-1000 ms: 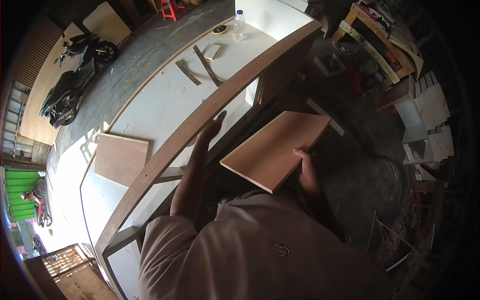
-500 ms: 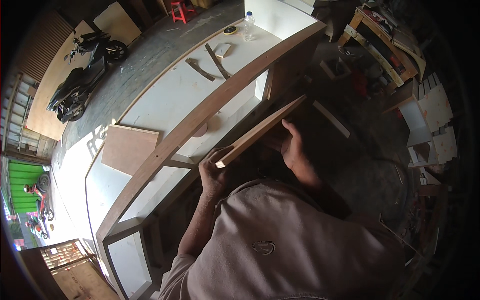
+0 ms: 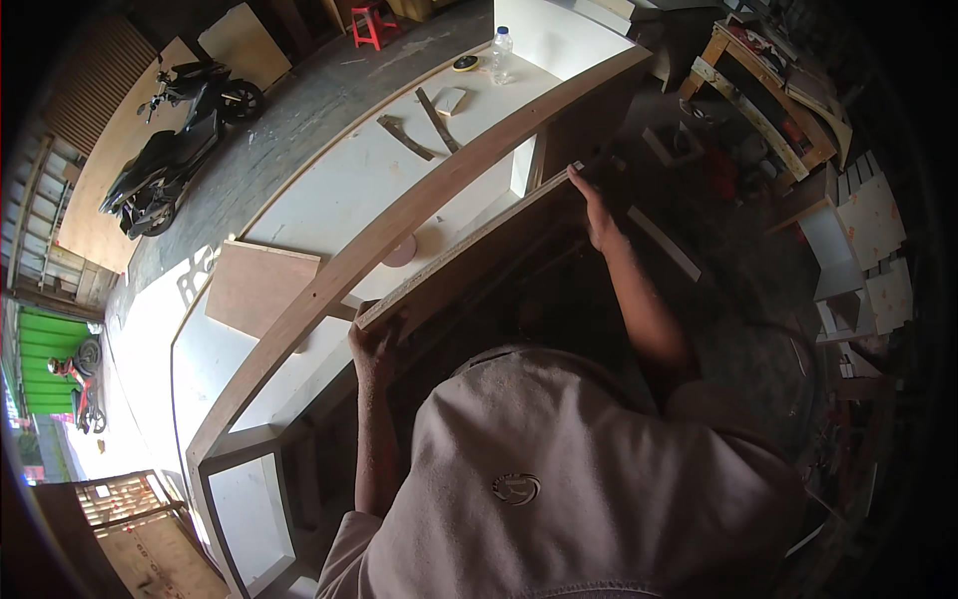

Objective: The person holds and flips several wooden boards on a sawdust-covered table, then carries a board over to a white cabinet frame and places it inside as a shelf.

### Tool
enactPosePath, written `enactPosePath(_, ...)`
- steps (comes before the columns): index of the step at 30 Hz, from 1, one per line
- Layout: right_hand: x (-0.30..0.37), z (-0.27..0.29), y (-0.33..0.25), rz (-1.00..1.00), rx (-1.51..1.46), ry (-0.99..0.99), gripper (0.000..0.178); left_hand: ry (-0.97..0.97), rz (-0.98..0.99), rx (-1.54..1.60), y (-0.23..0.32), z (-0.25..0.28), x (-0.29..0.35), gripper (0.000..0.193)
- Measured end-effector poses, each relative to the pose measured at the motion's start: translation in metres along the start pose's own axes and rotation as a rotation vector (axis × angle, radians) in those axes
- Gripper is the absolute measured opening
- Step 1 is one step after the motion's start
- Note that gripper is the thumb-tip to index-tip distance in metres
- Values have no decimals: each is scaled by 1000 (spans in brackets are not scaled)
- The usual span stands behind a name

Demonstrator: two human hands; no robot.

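A flat wooden board (image 3: pixel 461 268) is held up between my two hands, its pale long edge upward and its brown face toward me. My left hand (image 3: pixel 373 341) grips its left end, with the fingers curled round the board. At the far right end my right hand (image 3: pixel 597 218) grips the corner, fingertips on the top edge. The board hangs beside a long white cabinet with a curved wooden rim (image 3: pixel 399 212). A round pinkish disc (image 3: pixel 401 251) shows on the cabinet's inner shelf, just beyond the board.
On the white top lie a brown panel (image 3: pixel 261 288), two dark strips (image 3: pixel 405 138), a small block (image 3: pixel 451 101) and a clear bottle (image 3: pixel 501 62). A loose strip (image 3: pixel 665 244) lies on the floor at right. A motorcycle (image 3: pixel 180 150) stands beyond the cabinet.
The board has turned and moved nearer the cabinet, its long edge now facing up. My left hand moved left; my right hand went up and farther to the board's far corner.
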State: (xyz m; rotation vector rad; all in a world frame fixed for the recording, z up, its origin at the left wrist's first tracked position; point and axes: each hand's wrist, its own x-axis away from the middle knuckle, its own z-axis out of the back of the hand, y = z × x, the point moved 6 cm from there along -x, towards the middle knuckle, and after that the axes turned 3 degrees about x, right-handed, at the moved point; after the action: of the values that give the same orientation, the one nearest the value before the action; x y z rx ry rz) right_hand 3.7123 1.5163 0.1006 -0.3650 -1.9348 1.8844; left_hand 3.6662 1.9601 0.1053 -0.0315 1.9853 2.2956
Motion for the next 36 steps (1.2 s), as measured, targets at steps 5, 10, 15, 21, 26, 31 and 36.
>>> enactPosePath(5, -4, -27, -21, 113, 29, -41, 73, 96, 4, -204, 4, 0, 4, 19)
enactPosePath(10, -50, -31, 21, 22, -36, -66, 53, 175, -127, -365, -11, 3, 0, 17)
enactPosePath(15, -50, -36, 15, 65, -7, -79, 70, 212, -90, -397, -17, 1, -2, 18)
enactPosePath(21, -42, -39, -7, 143, 14, -62, 72, 220, -80, -426, -23, -1, -8, 24)
enactPosePath(26, -59, -28, 22, 139, 71, 4, 74, 292, -37, -725, -29, -2, -9, 32)
enactPosePath(31, -41, -54, 0, 65, 56, -111, 78, 464, 158, -657, -16, 0, 2, 22)
enactPosePath(36, -85, -56, 47, 186, -128, -214, 60, 577, 87, -445, -17, -17, 6, 32)
